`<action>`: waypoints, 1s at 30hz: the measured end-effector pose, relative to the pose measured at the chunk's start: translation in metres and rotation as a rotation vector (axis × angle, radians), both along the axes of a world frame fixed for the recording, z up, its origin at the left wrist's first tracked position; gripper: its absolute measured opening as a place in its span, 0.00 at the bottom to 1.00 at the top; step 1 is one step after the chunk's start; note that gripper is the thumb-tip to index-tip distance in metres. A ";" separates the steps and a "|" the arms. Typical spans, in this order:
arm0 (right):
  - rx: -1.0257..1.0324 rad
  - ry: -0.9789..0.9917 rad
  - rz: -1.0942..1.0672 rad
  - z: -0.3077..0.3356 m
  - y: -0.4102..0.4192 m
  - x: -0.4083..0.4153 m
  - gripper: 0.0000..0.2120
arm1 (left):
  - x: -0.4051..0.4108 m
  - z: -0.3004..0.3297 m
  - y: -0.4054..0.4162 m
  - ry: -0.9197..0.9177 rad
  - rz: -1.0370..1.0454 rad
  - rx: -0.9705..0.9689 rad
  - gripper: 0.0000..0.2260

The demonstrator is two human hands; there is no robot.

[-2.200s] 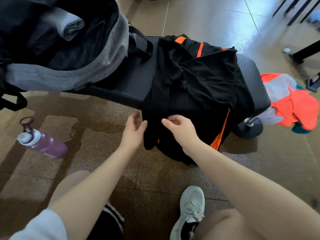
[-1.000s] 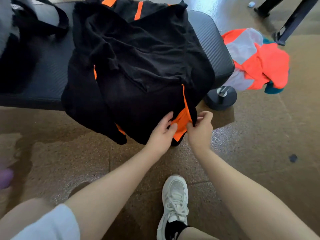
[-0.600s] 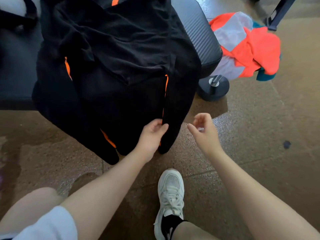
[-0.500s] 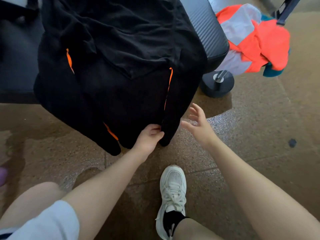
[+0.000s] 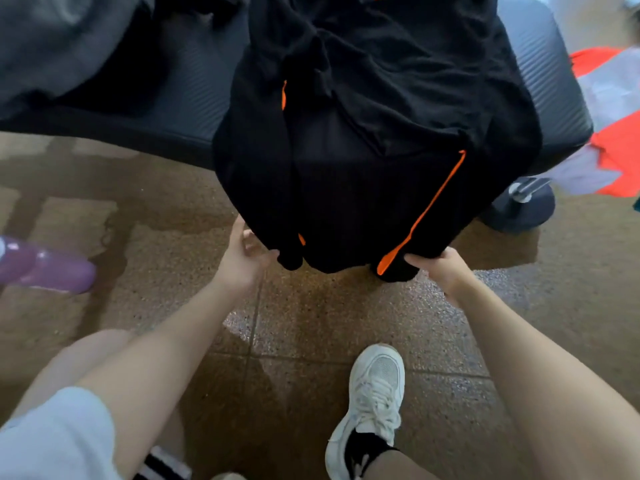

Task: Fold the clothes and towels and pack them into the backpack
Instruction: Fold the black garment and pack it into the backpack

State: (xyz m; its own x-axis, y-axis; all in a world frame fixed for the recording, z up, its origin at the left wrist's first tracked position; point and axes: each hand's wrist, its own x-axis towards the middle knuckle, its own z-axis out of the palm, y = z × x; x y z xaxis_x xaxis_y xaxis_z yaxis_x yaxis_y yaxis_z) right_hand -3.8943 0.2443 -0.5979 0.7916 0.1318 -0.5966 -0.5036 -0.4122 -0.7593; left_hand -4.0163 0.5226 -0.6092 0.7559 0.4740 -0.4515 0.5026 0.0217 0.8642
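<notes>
A black garment (image 5: 381,133) draped over the front edge of a padded bench (image 5: 194,109) blocks reach across the bench's right half, while a grey backpack (image 5: 65,43) fills its far left corner, leaving a bare strip of pad between them. Open tiled floor (image 5: 294,317) lies below the front edge, bounded by a purple bottle (image 5: 48,266) at left, the bench's round foot (image 5: 519,209) at right and a white shoe (image 5: 374,396) nearer the person.

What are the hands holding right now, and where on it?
Both grip the black garment at its hanging bottom edge: left hand at the left corner, right hand beside the orange stripe.
</notes>
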 end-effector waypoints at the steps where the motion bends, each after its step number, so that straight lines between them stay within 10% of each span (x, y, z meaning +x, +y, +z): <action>1: -0.019 -0.001 -0.008 -0.002 0.000 -0.004 0.20 | 0.003 0.005 0.001 -0.036 -0.021 -0.033 0.29; 14: -0.067 0.178 -0.027 -0.022 -0.029 -0.097 0.18 | -0.053 -0.013 -0.028 0.182 -0.102 -0.241 0.17; 22: -0.159 -0.286 -0.349 0.038 -0.022 -0.103 0.15 | -0.075 0.027 -0.036 0.001 0.250 -0.102 0.14; 30: -0.102 -0.721 -0.062 0.149 -0.003 -0.085 0.14 | -0.063 0.141 -0.025 -0.280 -0.002 0.180 0.08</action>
State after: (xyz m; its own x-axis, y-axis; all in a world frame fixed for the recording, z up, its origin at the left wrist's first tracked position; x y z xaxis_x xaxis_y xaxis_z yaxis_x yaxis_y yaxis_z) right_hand -3.9788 0.2414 -0.4490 0.9966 0.0453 0.0688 0.0822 -0.4851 -0.8706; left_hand -4.0792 0.4972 -0.4680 0.8401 0.5255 -0.1348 0.2446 -0.1450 0.9587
